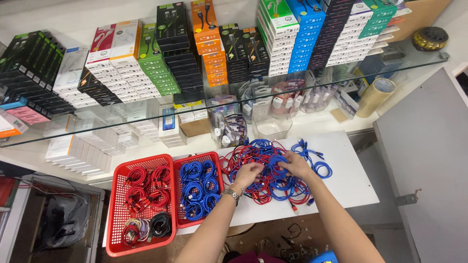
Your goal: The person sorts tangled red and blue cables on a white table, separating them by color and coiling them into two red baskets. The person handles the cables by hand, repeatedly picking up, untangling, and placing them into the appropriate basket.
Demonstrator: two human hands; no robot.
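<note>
A tangled pile of red and blue cables [273,168] lies on a white table [351,180]. My left hand [248,173], with a watch and bracelet on its wrist, rests on the pile's left side, fingers curled into the red and blue cables. My right hand [295,164] sits on the pile's right side, fingers gripping a blue cable coil. Left of the pile stands a small red basket [217,168] of coiled blue cables. Beside it a larger red basket [117,209] holds coiled red cables plus a few black and mixed ones.
A glass shelf [29,131] above the table carries stacks of boxed cable packages [161,63]. Under it are white boxes [78,151], clear tubs of small parts [229,126], and a tape roll [375,97]. A grey panel [429,146] stands at the right.
</note>
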